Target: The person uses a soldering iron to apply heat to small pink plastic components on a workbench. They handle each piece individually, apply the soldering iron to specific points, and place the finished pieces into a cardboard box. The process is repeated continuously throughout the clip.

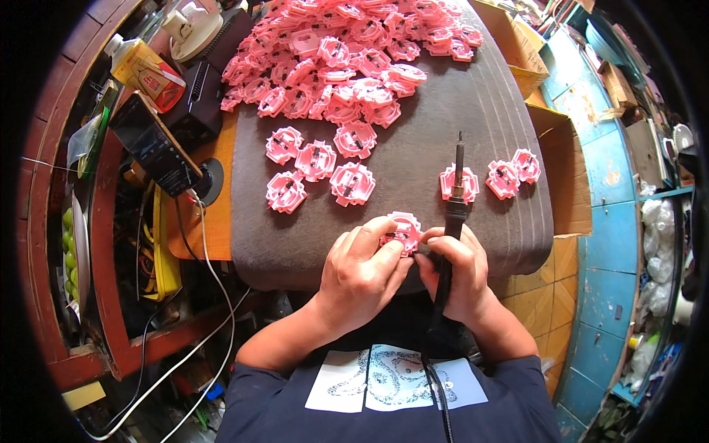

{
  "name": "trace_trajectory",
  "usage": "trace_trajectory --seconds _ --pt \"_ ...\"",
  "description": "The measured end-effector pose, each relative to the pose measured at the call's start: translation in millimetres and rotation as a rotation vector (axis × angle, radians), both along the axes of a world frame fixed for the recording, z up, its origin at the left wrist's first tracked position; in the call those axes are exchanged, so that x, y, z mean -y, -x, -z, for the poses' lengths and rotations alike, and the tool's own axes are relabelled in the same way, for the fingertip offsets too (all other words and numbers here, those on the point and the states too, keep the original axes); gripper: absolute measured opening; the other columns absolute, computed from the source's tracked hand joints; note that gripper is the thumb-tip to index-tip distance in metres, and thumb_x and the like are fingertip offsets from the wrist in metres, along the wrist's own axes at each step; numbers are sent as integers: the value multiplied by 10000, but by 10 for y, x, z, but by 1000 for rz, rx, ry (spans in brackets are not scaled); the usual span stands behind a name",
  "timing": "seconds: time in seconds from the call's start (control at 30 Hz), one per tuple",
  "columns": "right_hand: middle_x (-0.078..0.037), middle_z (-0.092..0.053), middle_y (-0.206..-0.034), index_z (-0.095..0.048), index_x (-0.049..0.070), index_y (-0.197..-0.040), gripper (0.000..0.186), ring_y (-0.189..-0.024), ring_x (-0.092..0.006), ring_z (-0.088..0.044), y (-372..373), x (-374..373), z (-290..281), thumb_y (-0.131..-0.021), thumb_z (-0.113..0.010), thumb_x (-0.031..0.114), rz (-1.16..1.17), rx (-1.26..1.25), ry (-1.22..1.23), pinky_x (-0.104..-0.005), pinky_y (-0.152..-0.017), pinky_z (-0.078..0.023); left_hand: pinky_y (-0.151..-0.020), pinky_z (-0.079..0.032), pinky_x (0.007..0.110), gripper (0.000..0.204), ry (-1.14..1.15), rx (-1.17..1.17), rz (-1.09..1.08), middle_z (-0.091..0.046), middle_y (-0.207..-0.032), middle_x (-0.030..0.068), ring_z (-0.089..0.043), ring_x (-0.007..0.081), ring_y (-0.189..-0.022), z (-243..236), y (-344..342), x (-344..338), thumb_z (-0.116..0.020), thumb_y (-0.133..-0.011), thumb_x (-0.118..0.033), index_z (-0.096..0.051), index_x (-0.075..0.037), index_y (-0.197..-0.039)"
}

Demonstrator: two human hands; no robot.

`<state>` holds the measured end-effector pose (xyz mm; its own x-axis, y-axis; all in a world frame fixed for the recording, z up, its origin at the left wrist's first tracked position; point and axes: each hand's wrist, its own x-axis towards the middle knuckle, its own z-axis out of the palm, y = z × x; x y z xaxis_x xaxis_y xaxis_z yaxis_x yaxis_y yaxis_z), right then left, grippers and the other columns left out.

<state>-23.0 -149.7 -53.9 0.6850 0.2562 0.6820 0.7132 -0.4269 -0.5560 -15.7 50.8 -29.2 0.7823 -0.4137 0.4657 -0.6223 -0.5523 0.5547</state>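
Observation:
My left hand [360, 264] is closed on a pink plastic part [405, 229] with small black pieces in its middle, at the near edge of the dark mat. My right hand [465, 275] has a soldering iron [456, 214] lodged in it, the tip pointing away from me and the cord running down over my shirt. The right thumb and fingertips also meet at the part's right edge; whether they pinch something small there is hidden. Below the iron's tip lies another pink part [448, 186]. Two more pink parts [503, 179] lie to its right.
A large heap of pink parts [332, 66] covers the far side of the mat [413, 140], with several loose ones nearer. At left, a phone [155, 144] leans on a stand beside a bottle [148, 72]. Cardboard boxes [565, 162] stand along the right edge; white cables [221, 317] hang at left.

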Motion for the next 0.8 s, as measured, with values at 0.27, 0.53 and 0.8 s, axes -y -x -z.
trace_trajectory --seconds 0.27,0.53,0.8 --pt "-176 -679 -1028 -544 26 -1245 459 -847 -346 -692 2 55 -47 -852 -738 -111 -3 -69 59 -422 -753 -571 -845 -549 441 250 2 13 68 -672 -1201 150 -679 327 -978 33 -84 -28 -831 -825 -131 -697 -14 -1001" --pt "-143 -667 -946 -551 15 -1251 464 -757 -303 -652 -34 -6 -87 -841 -710 -131 9 -86 -13 -405 -690 -536 -716 -587 360 419 116 -94 40 -618 -1222 170 -686 239 -873 91 -31 -68 -772 -821 112 -708 -20 -1213" --pt "-120 -660 -960 -556 -4 -1280 441 -727 -221 -635 -26 -96 -45 -882 -695 -131 49 -182 -172 -344 -661 -535 -738 -585 367 342 144 -118 31 -650 -1075 141 -691 275 -857 23 -78 71 -788 -840 63 -742 -23 -1168"
